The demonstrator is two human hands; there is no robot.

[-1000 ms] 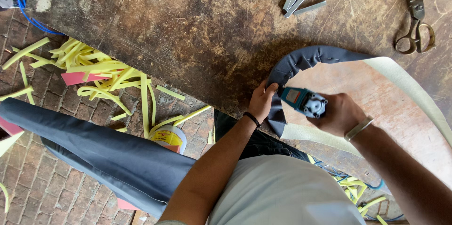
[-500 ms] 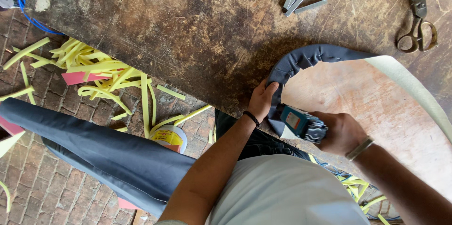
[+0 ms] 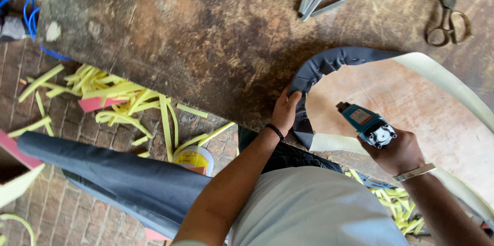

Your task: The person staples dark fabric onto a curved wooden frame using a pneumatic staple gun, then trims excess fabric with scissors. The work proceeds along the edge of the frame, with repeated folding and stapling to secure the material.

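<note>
Both hands are busy at the near edge of the worn wooden table (image 3: 170, 45): the left hand (image 3: 284, 112) presses fingers and thumb closed over the dark grey fabric (image 3: 329, 63) wrapped along the curved rim of a round plywood seat panel (image 3: 411, 107), while the right hand (image 3: 399, 151) is wrapped firmly around a teal and blue staple gun (image 3: 366, 124), its nose held just off the rim and pointing toward the fabric. That fabric looks soft and pliable, bunching into small pleats where it follows the curve, so it probably needs to be pinched tight close to the fold, as the left hand does, or it will slacken. A cream foam layer (image 3: 437, 71) shows along the panel's edge; it seems light and squashy, whereas the bare wood is stiff and flat, a good surface to bear down on. The gun appears compact, hard-bodied and fairly heavy, best held by its body. Farther out on the scuffed, stained tabletop lie several grey strips of staples (image 3: 315, 0) and a pair of old metal scissors (image 3: 446, 17). Below, a bolt of the same grey cloth (image 3: 113, 179) hangs over a brick floor (image 3: 46, 215) strewn with yellow foam offcuts (image 3: 123, 99), beside a yellow-labelled tin (image 3: 194, 159) and a blue hose (image 3: 28, 14).
</note>
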